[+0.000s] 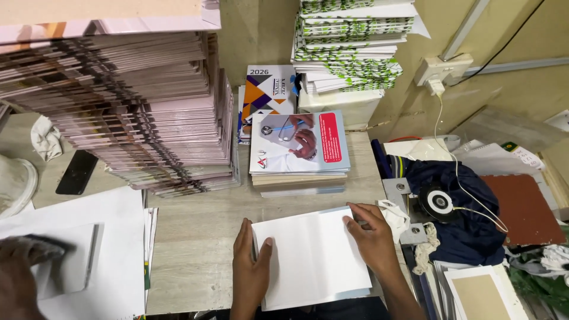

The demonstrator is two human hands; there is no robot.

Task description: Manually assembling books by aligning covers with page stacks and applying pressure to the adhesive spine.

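- Two hands steady a blank white booklet [312, 256] on a pale wooden table [195, 237], at about six o'clock in the view and close to the near edge.
- The left hand [250, 266] lies along the booklet's left side, thumb pressed onto the cover and fingers together down the edge, apparently to keep the pages from sliding.
- The right hand [372, 237] rests flat at the upper right corner, fingers slightly spread and curled over the top edge, as if squaring the sheets.
- The booklet looks plain and unprinted, a thin block of pages lying slightly askew with its right end turned away from the person.
- At twelve o'clock sits a short pile of printed booklets [299, 153] with a stethoscope picture on the cover, within easy reach.
- At ten o'clock rises a tall stack of pinkish booklets [136, 106], leaning slightly.
- At eight o'clock another person's hand [24, 266] presses a dark object onto white sheets [89, 249]; its grip cannot be made out.
- At three o'clock a dark blue cloth [468, 219] and a white cable [450, 172] lie amid clutter.
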